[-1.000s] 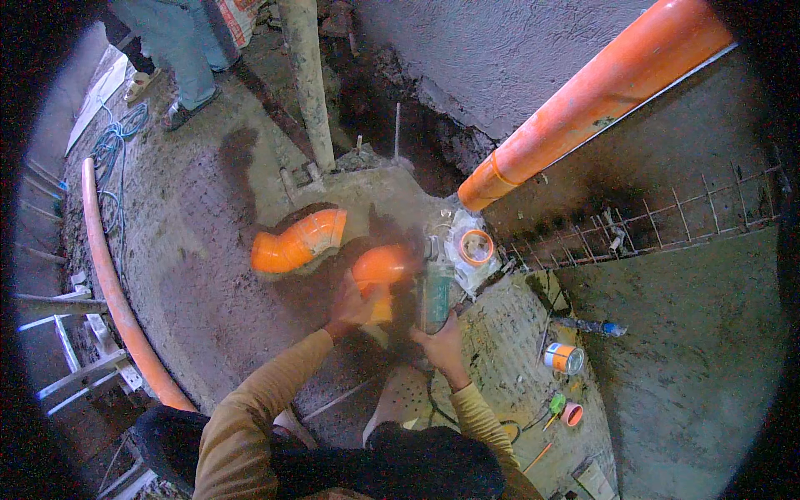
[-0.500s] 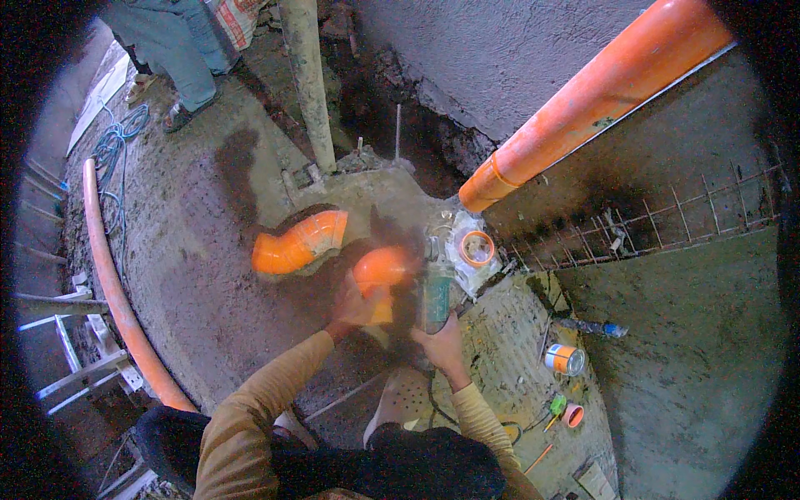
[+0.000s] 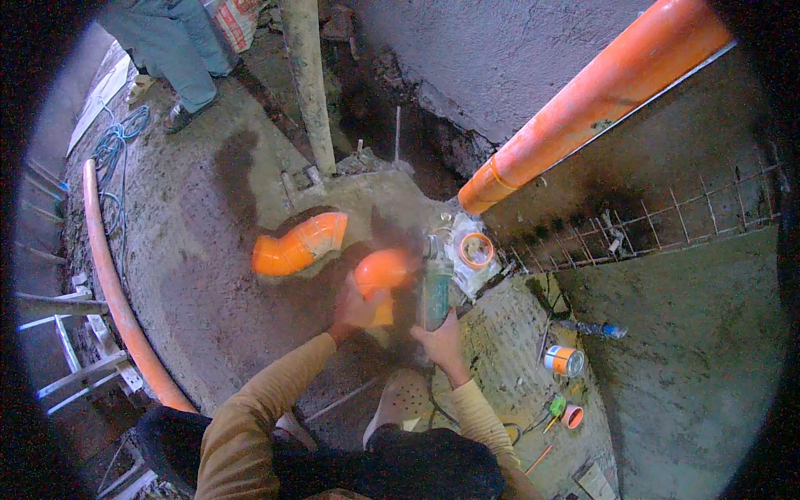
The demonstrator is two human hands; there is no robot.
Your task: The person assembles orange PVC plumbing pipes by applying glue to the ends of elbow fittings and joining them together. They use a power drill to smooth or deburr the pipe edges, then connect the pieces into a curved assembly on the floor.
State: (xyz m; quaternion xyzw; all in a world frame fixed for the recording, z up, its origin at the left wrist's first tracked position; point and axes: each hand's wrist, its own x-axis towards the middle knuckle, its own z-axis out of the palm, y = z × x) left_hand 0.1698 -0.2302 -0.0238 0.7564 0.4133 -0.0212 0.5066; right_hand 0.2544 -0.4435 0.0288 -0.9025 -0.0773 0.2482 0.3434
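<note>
Dustily, left grip [image 3: 355, 310] on orange elbow [image 3: 383, 272], right grip [image 3: 442, 342] around green tool [image 3: 436, 296]

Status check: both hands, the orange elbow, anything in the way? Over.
Left hand holding orange elbow. Right hand gripping green power tool beside it. View hazy between them; contact unclear. Second orange fitting lies apart, farther left.

The head-worn fisheye looked steeply down from close above, the wearer's forearms [image 3: 268, 385] entering at the lower edge.
</note>
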